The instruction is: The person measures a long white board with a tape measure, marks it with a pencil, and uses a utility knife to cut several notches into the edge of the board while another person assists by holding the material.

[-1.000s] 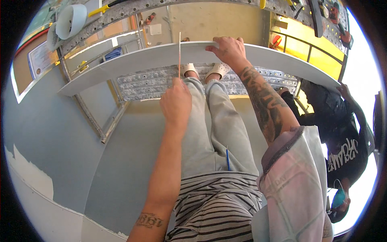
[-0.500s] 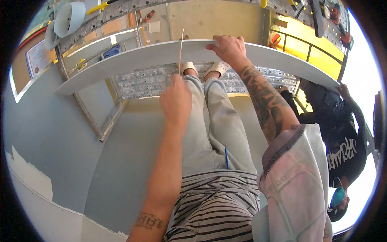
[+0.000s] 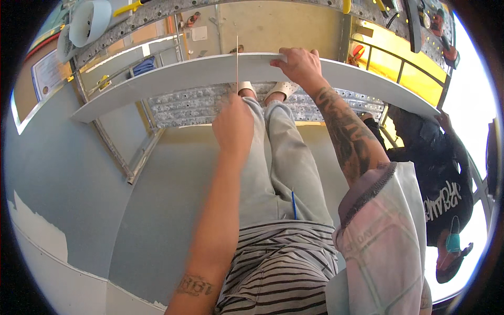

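Note:
A long white board strip (image 3: 194, 72), like plasterboard, lies across in front of me, curved by the lens. My left hand (image 3: 233, 126), blurred by motion, is closed around the handle of a saw (image 3: 237, 65). Its thin blade is seen edge-on, crossing the board and sticking out past its far edge; the handle is hidden in my fist. Further right, my right hand (image 3: 300, 65) grips the far edge of the same board, fingers over it and thumb along the edge. At the board's right end is a co-worker's hand (image 3: 445, 119).
Beneath the board runs a perforated metal scaffold deck (image 3: 184, 105), where my light clogs (image 3: 283, 90) stand. A higher metal plank (image 3: 157, 17) carries tools and a pale bucket (image 3: 90, 23). The co-worker (image 3: 441, 173) in black is at the right. A blue pencil-like stick (image 3: 294, 205) protrudes at my trousers.
My left hand and the saw have shifted slightly right, and the blade now stands more upright. My right hand keeps its grip on the board. The co-worker's head has moved a little.

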The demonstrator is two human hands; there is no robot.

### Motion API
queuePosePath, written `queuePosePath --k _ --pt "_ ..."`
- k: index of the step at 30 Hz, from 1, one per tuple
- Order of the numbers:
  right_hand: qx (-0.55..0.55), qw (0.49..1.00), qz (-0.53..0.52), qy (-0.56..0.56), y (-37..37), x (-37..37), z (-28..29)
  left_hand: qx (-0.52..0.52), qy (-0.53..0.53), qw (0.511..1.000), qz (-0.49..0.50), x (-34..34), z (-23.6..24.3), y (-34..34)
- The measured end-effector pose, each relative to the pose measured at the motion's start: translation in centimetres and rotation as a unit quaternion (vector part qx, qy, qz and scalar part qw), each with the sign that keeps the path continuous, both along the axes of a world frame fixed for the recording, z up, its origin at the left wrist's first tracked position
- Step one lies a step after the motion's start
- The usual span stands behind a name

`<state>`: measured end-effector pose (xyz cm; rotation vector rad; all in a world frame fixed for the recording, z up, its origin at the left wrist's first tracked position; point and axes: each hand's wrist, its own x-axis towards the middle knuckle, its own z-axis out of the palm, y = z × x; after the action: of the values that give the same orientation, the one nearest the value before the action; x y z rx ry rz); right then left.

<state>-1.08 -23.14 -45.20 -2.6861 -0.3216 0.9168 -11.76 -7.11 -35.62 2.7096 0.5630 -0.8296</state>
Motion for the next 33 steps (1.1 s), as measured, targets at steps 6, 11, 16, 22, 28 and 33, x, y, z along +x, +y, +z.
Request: queuePosePath --k 6,11,16,22,28,33 --pt "-0.001 1.0 0.009 0.009 0.1 0.1 0.7 -0.022 0.009 1.0 0.007 1.1 -0.2 0.8" --pt "-0.013 1.0 0.005 0.005 -1.0 -0.1 -0.5 -0.033 0.055 0.998 0.009 -1.0 1.0 -0.1" --pt "-0.001 1.0 0.001 0.02 0.1 0.1 0.1 -0.047 0.002 0.999 -0.005 1.8 -1.3 1.3" --pt "0.002 1.0 0.002 -0.008 -0.7 -0.1 -0.3 -0.058 0.036 0.998 0.011 -0.1 -0.4 0.8" --pt "0.012 1.0 0.001 0.008 -0.1 -0.1 -0.1 -0.027 0.039 0.999 0.0 0.7 -2.0 1.3" --pt "-0.002 1.0 -0.01 -0.004 0.1 -0.8 -0.3 -0.009 0.034 0.999 0.001 0.2 -2.3 1.4"
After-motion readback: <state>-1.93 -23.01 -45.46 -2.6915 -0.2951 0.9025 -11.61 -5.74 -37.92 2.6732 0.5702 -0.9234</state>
